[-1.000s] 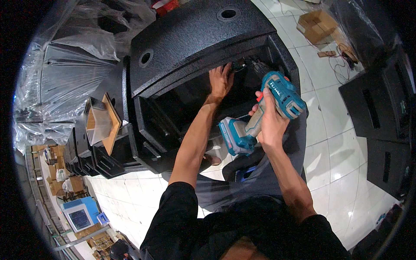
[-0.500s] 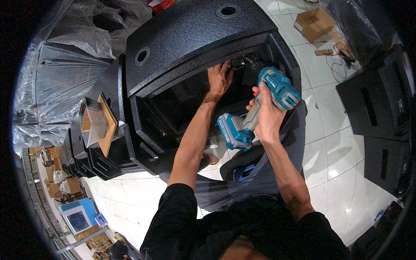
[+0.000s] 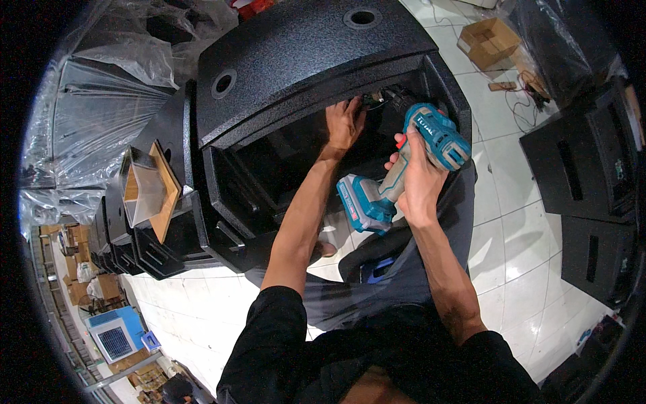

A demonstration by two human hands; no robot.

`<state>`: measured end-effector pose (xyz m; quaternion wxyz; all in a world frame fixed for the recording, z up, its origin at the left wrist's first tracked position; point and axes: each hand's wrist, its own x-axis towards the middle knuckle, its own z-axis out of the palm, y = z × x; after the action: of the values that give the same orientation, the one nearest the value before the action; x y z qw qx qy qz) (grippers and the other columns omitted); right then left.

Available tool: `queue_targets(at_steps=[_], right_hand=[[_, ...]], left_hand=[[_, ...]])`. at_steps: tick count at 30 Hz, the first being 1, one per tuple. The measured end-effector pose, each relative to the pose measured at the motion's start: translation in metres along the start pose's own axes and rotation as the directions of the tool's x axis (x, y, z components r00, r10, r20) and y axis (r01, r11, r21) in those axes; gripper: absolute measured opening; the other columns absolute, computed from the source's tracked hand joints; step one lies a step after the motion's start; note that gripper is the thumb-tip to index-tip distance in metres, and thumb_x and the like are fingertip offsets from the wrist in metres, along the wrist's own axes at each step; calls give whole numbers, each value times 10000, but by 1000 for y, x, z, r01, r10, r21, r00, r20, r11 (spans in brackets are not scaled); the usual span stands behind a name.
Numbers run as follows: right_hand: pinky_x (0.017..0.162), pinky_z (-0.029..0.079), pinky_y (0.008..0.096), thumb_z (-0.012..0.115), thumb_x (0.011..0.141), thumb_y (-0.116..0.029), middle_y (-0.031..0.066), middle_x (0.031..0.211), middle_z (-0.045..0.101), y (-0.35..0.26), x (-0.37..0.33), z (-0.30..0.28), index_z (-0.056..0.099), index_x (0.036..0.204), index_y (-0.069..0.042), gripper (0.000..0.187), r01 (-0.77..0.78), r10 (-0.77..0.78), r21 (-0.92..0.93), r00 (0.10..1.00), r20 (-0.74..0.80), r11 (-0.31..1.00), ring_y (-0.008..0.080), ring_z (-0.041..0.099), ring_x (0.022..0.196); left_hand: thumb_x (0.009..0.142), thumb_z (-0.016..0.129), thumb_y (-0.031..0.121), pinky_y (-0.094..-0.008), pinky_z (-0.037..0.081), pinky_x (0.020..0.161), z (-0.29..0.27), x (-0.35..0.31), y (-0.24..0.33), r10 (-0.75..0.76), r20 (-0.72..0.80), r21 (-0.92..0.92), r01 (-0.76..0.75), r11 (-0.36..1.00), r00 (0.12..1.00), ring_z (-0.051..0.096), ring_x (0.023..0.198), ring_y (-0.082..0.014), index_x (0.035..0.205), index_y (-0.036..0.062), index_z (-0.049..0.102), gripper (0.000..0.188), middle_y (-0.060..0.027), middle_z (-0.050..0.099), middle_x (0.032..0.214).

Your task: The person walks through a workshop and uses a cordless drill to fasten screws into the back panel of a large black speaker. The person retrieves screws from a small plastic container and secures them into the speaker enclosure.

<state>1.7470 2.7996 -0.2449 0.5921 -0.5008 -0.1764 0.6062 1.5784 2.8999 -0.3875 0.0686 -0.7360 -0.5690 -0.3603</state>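
My right hand is wrapped around the grip of a teal and grey cordless drill, with its battery toward me and its dark chuck end inside the cabinet. My left hand reaches into the opening of a large black textured speaker cabinet. Its fingers are stretched out and rest against the inside below the top panel; the fingertips are partly in shadow. Just right of them sits a small part with thin wires, close to the drill's front end. The drill's tip is hidden in the dark.
More black cabinets stand in a row at the left, one carrying a wooden piece. Other black cabinets stand at the right. An open cardboard box and loose cables lie on the white tiled floor. Plastic sheeting covers things at far left.
My left hand has shifted slightly right and down, and the wired part beside it shows more plainly. The drill stays at nearly the same place in my right hand.
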Motion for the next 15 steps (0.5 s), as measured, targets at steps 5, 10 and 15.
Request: queue_targets(at_steps=[5,10,15], right_hand=[[456,488,258,594,858,-164,58,832,601,-3,-2,3,568,969,-24,180,-9,10,25,999,-31,1000,117,553,546],[465,490,258,592,860,-167,57,837,600,0,-2,3,565,978,-31,183,1,0,29,1000,-20,1000,113,553,559],[467,492,260,588,866,-183,56,841,601,0,-4,6,567,977,-32,188,-4,4,17,999,-37,1000,114,552,560]], left_hand=[[674,717,130,-394,385,737,2,-2,-2,8,-10,14,-8,1000,1000,493,817,-287,1150,89,596,492,-100,539,877],[688,707,135,-404,388,764,-1,2,-2,71,-36,10,-71,997,997,509,860,-296,1154,84,592,483,-108,559,930],[697,701,139,-408,389,770,-2,2,-3,85,-33,10,-85,996,996,512,859,-299,1154,84,591,474,-106,569,943]])
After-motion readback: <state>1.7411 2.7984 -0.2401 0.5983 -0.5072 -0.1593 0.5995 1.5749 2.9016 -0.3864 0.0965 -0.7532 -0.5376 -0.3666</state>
